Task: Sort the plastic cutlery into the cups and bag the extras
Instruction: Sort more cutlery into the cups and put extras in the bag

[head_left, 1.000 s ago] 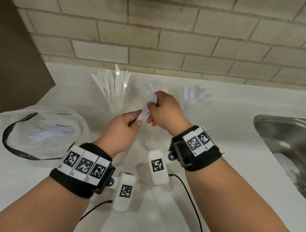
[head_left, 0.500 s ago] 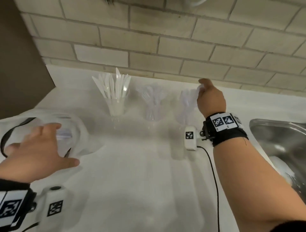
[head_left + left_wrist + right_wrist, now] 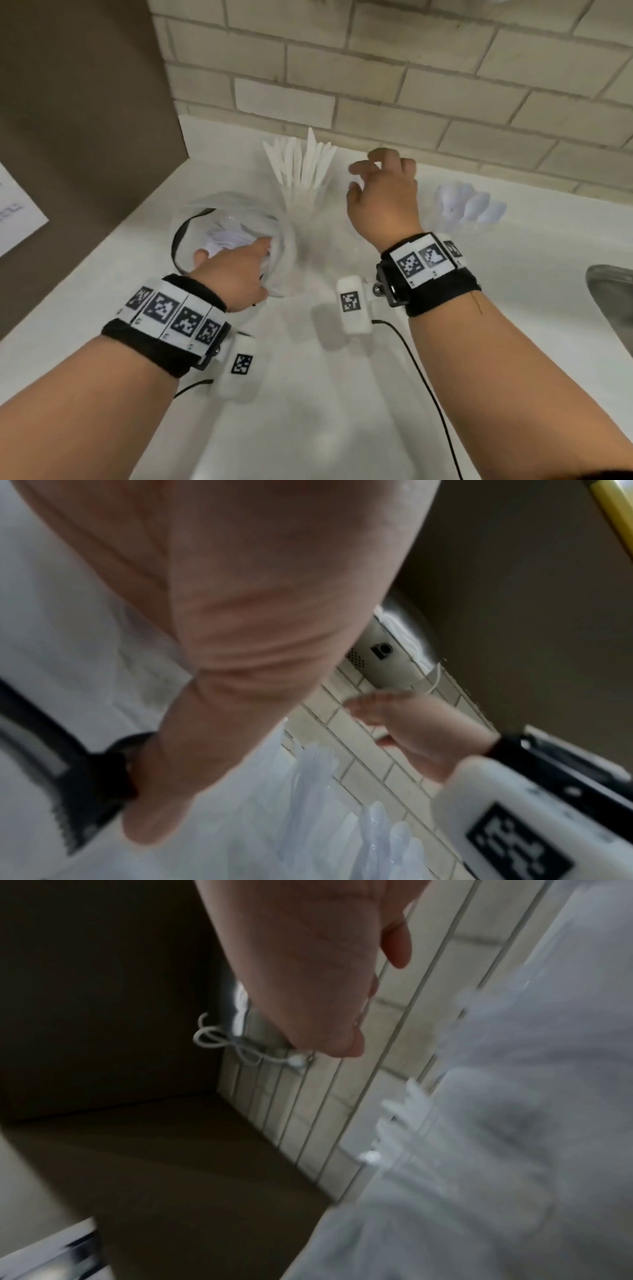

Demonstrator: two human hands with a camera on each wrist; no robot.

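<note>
Leftmost, cup holds knives; bag holds cutlery.

right hand, blurred forks, tiled wall

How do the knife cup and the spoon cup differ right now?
The knife cup stands left of the right hand, next to the bag; the spoon cup stands on the hand's right. The knives fan up into long pointed blades; the spoons show short rounded bowls. Both are clear cups on the white counter by the tiled wall.
</note>
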